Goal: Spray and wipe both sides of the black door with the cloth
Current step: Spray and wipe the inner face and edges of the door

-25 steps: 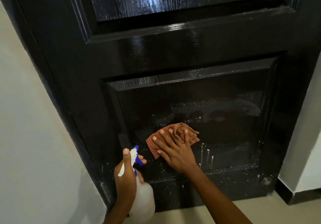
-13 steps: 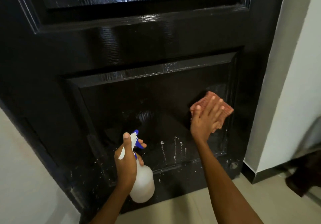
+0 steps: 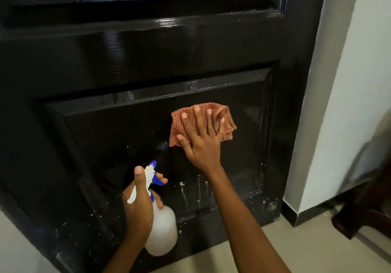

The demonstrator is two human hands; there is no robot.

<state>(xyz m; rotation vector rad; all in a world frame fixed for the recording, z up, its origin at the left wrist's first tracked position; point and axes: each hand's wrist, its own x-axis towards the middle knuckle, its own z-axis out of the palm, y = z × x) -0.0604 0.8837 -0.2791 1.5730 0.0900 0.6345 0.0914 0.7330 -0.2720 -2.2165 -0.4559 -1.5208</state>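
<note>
The glossy black door (image 3: 137, 56) fills most of the view, with a recessed lower panel. My right hand (image 3: 201, 143) lies flat with spread fingers on an orange checked cloth (image 3: 226, 122), pressing it against the upper right part of that panel. My left hand (image 3: 137, 205) grips the neck of a white spray bottle (image 3: 163, 232) with a blue trigger and nozzle, held low in front of the door's bottom rail. White drips and specks (image 3: 190, 194) streak the bottom of the panel, below the cloth.
A white wall (image 3: 347, 82) with a dark skirting stands right of the door edge. Pale floor tiles (image 3: 296, 249) lie below. A dark wooden furniture leg (image 3: 359, 213) stands at the far right. Pale wall shows at the lower left.
My right hand swept the cloth from the lower left of the panel to its right edge, then back left and slightly up. The left hand kept its hold on the bottle.
</note>
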